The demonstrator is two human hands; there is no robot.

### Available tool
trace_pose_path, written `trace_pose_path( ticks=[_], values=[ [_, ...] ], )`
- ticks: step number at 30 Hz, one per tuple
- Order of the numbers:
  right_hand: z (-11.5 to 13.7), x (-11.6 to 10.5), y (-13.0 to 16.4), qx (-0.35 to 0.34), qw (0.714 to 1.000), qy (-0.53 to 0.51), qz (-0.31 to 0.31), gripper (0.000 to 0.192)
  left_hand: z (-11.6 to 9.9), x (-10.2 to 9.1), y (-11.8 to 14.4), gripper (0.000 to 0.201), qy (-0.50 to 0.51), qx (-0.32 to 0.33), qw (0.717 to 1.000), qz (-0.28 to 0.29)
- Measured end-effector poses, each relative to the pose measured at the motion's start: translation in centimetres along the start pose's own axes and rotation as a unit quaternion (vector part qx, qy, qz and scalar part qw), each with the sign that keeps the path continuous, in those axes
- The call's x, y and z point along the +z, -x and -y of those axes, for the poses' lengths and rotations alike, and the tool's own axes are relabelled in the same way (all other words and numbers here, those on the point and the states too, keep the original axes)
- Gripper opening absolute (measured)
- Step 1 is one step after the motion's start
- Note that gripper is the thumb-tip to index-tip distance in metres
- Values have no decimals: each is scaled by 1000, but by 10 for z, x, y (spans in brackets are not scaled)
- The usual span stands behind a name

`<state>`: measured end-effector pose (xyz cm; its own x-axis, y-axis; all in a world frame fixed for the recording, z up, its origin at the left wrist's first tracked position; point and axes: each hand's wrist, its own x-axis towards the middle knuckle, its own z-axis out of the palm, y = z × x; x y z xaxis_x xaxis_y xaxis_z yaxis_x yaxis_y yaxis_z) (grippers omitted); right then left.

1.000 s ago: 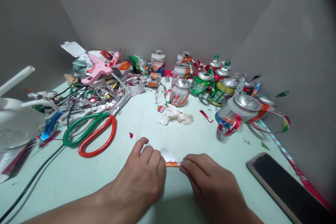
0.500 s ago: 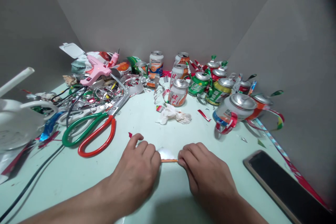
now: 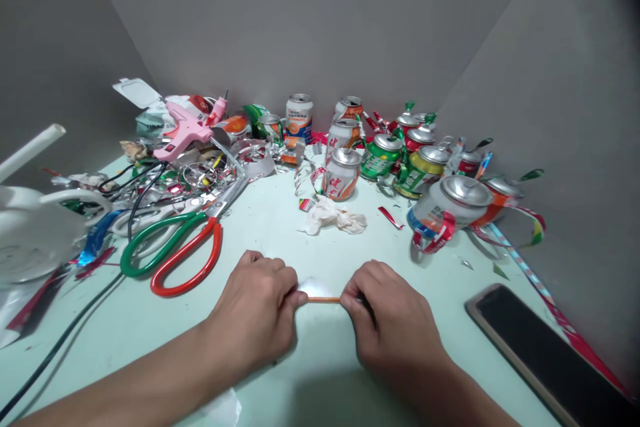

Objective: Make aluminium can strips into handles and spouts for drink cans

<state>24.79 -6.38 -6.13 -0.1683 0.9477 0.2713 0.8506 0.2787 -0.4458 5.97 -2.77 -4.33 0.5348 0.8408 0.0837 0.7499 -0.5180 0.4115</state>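
Observation:
A thin orange strip (image 3: 324, 300) stretches level between my two hands, low over the pale green table (image 3: 320, 340). My left hand (image 3: 265, 303) is closed on its left end, the thumb pressed against the fingers. At the other end my right hand (image 3: 387, 310) pinches the strip in the same way, its fingers curled. Both ends are hidden inside my fingers, and I cannot tell whether the strip is folded metal. Beyond the hands lies a crumpled white tissue (image 3: 333, 217).
Scissors (image 3: 187, 253) with green and red handles lie left, near a pink glue gun (image 3: 185, 130) and tangled scraps. Cut-down drink cans (image 3: 453, 203) with strip handles stand at the back right. A phone (image 3: 540, 347) lies right, a white watering can (image 3: 35, 233) far left.
My left thumb now shows along the strip, and the left fingers have curled in. My right hand has shifted its grip slightly. The strip stays between both hands.

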Motion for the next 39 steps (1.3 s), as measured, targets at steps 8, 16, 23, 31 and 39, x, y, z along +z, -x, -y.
trace_pose_path(
  ticks=[8,16,23,31,39],
  values=[
    [1,0,-5,19,1000,12,15,12,-5,-10,-9,20,-49,-1,997,63],
    [3,-2,-8,62,997,23,43,13,-6,-9,-14,20,-85,-11,994,74],
    [1,1,-8,41,999,23,23,15,-8,-8,-15,23,-115,-15,990,76],
    [-3,2,-8,0,1000,7,-3,17,-6,-5,-16,25,-141,-11,987,70],
    [2,3,-7,-23,999,34,-16,13,-10,-5,-17,21,-161,-14,983,85]
  ],
)
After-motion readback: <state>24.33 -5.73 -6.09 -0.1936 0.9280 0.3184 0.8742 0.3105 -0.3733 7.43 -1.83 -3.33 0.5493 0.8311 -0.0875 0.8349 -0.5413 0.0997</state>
